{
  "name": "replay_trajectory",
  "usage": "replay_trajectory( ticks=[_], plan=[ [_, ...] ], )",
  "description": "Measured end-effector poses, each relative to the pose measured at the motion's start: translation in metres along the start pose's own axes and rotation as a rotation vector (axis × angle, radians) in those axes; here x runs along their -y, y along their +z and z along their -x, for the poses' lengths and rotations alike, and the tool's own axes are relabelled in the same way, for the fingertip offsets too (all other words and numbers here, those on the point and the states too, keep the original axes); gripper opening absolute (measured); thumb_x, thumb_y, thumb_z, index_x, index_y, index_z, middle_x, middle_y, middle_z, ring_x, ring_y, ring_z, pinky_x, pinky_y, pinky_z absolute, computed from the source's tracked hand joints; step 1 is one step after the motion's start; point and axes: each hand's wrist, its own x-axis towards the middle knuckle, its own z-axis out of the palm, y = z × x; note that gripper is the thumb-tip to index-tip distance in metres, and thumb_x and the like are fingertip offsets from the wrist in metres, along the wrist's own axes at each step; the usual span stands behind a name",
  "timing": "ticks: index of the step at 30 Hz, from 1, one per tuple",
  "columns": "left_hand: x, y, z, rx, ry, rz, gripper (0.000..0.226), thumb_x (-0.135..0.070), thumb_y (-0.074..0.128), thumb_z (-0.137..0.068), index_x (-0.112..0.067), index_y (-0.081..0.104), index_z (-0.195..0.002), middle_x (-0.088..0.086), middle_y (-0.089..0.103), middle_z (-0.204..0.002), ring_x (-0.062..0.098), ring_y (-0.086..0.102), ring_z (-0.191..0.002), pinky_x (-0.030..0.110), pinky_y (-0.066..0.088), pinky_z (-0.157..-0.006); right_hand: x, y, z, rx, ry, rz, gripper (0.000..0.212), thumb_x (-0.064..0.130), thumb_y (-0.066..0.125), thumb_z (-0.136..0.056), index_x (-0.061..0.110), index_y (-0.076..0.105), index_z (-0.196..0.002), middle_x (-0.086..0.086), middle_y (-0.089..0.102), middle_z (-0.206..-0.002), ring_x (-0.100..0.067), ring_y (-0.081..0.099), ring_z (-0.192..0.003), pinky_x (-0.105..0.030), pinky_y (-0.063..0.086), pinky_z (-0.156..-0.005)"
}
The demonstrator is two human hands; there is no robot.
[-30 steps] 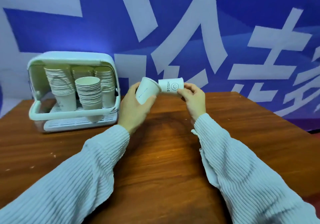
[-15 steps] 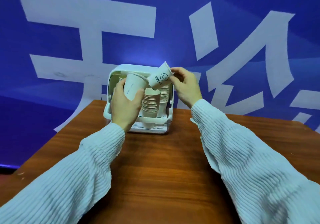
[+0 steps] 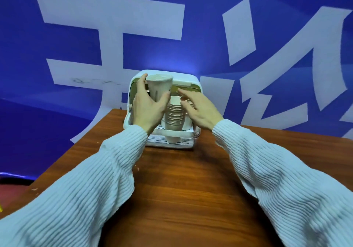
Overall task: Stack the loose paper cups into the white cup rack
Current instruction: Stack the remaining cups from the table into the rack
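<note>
While the left hand grips a paper cup upright by the cup rack, the right hand hovers open and empty over a cup stack.

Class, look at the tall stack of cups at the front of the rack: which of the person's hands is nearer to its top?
Right. The right hand has fingertips beside the stack top, empty. The left hand holds a loose cup up and to its left.
</note>
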Motion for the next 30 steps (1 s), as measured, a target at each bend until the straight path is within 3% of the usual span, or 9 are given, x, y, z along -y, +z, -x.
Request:
replay_trajectory(
  ticks=[3,6,8,11,13,17,22,27,30],
  plan=[
    [-0.009,0.017,-0.015,0.026,0.085,-0.016,0.086,-0.035,0.079,-0.082,-0.028,0.032,-0.154,-0.001,0.049,-0.148,0.018,0.049,-0.133,0.042,0.044,-0.112,-0.006,-0.006,0.009,-0.147,0.074,-0.116,0.044,0.033,0.051,-0.105,0.025,0.054,-0.148,0.001,0.066,-0.133,-0.014,0.054,-0.119,-0.036,0.041,-0.106],
    [-0.01,0.033,-0.024,0.099,0.155,-0.123,0.078,-0.033,0.079,-0.082,-0.021,0.041,-0.149,0.003,0.053,-0.144,0.021,0.052,-0.13,0.04,0.043,-0.11,-0.011,-0.013,0.022,-0.163,0.102,-0.159,0.038,0.032,0.054,-0.105,0.024,0.059,-0.141,0.002,0.068,-0.127,-0.016,0.054,-0.12,-0.027,0.038,-0.099],
    [-0.006,0.04,-0.024,0.182,0.169,-0.246,0.075,-0.034,0.077,-0.083,-0.018,0.044,-0.148,0.006,0.055,-0.142,0.025,0.053,-0.13,0.039,0.044,-0.109,-0.015,-0.016,0.031,-0.156,0.104,-0.164,0.036,0.035,0.055,-0.104,0.026,0.06,-0.139,0.006,0.068,-0.123,-0.013,0.055,-0.117,-0.028,0.041,-0.099],
    [0.005,0.043,-0.014,0.243,0.188,-0.528,0.069,-0.058,0.061,-0.086,-0.022,0.05,-0.143,0.007,0.055,-0.136,0.03,0.053,-0.127,0.043,0.043,-0.106,-0.022,-0.017,0.04,-0.141,0.137,-0.165,0.034,0.037,0.054,-0.104,0.029,0.059,-0.137,0.012,0.066,-0.119,-0.01,0.054,-0.115,-0.028,0.042,-0.097],
    [0.011,0.041,-0.007,0.311,0.186,-0.697,0.079,-0.077,0.049,-0.083,-0.025,0.052,-0.142,0.005,0.054,-0.138,0.03,0.05,-0.129,0.047,0.042,-0.108,-0.025,-0.016,0.043,-0.133,0.152,-0.166,0.035,0.038,0.054,-0.104,0.029,0.058,-0.138,0.013,0.064,-0.117,-0.01,0.054,-0.114,-0.029,0.042,-0.098],
    [0.025,0.041,-0.004,0.445,0.088,-0.62,0.092,-0.06,0.07,-0.079,-0.022,0.032,-0.153,0.011,0.058,-0.141,0.033,0.057,-0.128,0.044,0.047,-0.103,-0.023,-0.009,0.049,-0.128,0.164,-0.187,0.037,0.039,0.054,-0.104,0.029,0.057,-0.139,0.011,0.066,-0.124,-0.011,0.055,-0.117,-0.036,0.047,-0.103],
    [0.025,0.041,-0.017,0.303,-0.015,-0.64,0.099,-0.048,0.078,-0.082,-0.015,0.02,-0.156,0.016,0.055,-0.144,0.039,0.056,-0.128,0.048,0.045,-0.102,-0.016,-0.006,0.052,-0.121,0.171,-0.2,0.037,0.04,0.055,-0.103,0.03,0.056,-0.139,0.014,0.064,-0.114,-0.008,0.055,-0.111,-0.032,0.046,-0.098],
    [0.04,0.037,-0.032,0.301,-0.097,-0.572,0.094,-0.055,0.083,-0.077,-0.012,0.033,-0.144,0.016,0.059,-0.14,0.038,0.057,-0.126,0.049,0.047,-0.101,-0.012,-0.008,0.054,-0.088,0.174,-0.205,0.038,0.035,0.057,-0.103,0.028,0.057,-0.14,0.015,0.064,-0.112,-0.007,0.054,-0.109,-0.026,0.042,-0.094],
    [0.045,0.031,-0.032,0.309,-0.077,-0.542,0.103,-0.063,0.082,-0.073,-0.016,0.031,-0.148,0.012,0.055,-0.146,0.035,0.053,-0.132,0.052,0.046,-0.106,-0.012,-0.01,0.04,-0.141,0.128,-0.168,0.036,0.03,0.059,-0.1,0.024,0.06,-0.136,0.008,0.066,-0.123,-0.012,0.057,-0.117,-0.033,0.046,-0.103]
  ],
)
